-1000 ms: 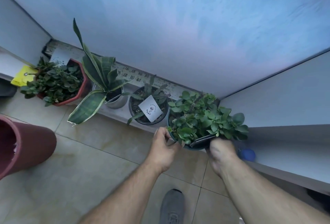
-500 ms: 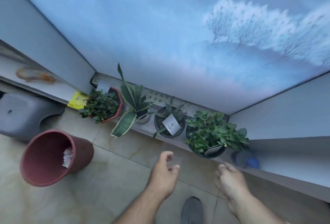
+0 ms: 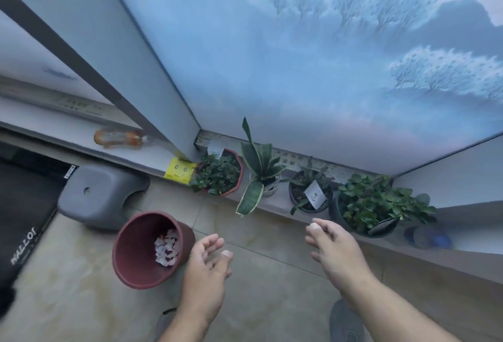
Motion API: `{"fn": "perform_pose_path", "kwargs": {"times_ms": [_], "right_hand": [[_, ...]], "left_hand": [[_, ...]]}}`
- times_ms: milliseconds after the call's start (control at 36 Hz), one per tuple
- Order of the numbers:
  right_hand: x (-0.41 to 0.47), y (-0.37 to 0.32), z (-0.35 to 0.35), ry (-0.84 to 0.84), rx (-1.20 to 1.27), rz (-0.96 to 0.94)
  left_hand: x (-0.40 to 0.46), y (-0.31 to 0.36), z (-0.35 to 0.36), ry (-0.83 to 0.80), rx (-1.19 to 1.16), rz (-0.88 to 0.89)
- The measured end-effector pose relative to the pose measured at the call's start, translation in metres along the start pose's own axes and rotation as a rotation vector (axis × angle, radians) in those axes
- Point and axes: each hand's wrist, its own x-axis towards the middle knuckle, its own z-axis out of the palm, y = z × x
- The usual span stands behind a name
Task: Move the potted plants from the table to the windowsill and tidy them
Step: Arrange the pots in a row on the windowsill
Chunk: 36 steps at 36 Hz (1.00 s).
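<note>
Several potted plants stand in a row on the low windowsill [image 3: 275, 201]. From left: a leafy plant in a red pot [image 3: 217, 174], a tall snake plant [image 3: 260, 167], a small plant in a dark pot with a white tag [image 3: 311, 192], and a bushy green plant in a dark pot [image 3: 373, 205]. My left hand [image 3: 206, 273] hovers over the floor, fingers relaxed, holding nothing. My right hand [image 3: 337, 251] is held in front of the bushy plant, apart from it, fingers loosely spread and empty.
A dark red bin [image 3: 147, 249] with white paper inside stands on the tiled floor at left. Behind it is a grey plastic stool [image 3: 100, 196]. A yellow note [image 3: 179, 171] and an orange bottle [image 3: 119, 137] lie on the sill. A blue object [image 3: 427, 237] sits at right.
Both hands let go of the bushy plant's pot and drew back from the sill. The view pulled away and up, bringing the bin and stool into sight.
</note>
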Motion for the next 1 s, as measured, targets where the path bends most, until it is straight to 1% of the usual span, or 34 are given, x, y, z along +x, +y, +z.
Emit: {"fn": "perform_pose_path", "kwargs": {"times_ms": [139,194,306,417,528,667,778,944,1000], "right_hand": [[-0.022,0.005,0.055,0.098,0.175,0.026],[-0.033,0.01,0.092,0.127,0.237,0.052],[-0.045,0.02,0.156,0.148,0.324,0.06],[-0.04,0.032,0.203,0.138,0.399,0.073],[-0.011,0.042,0.236,0.125,0.437,0.058],[0.048,0.051,0.27,0.121,0.47,-0.016],[0.081,0.057,0.291,0.135,0.411,-0.094],[0.122,0.06,0.306,0.142,0.302,-0.219],[0.132,0.058,0.308,0.173,0.236,-0.243]], "left_hand": [[0.019,-0.012,-0.056,-0.092,0.013,-0.004],[0.031,-0.011,-0.09,-0.112,0.013,0.0],[0.064,-0.006,-0.138,-0.132,-0.004,0.029],[0.096,-0.006,-0.159,-0.12,0.002,0.042],[0.133,-0.008,-0.158,-0.129,-0.009,0.055],[0.209,-0.016,-0.146,-0.089,0.011,0.137],[0.253,-0.023,-0.13,-0.07,-0.006,0.156],[0.307,-0.018,-0.09,-0.115,0.051,0.207],[0.319,-0.011,-0.08,-0.076,0.037,0.215]]}}
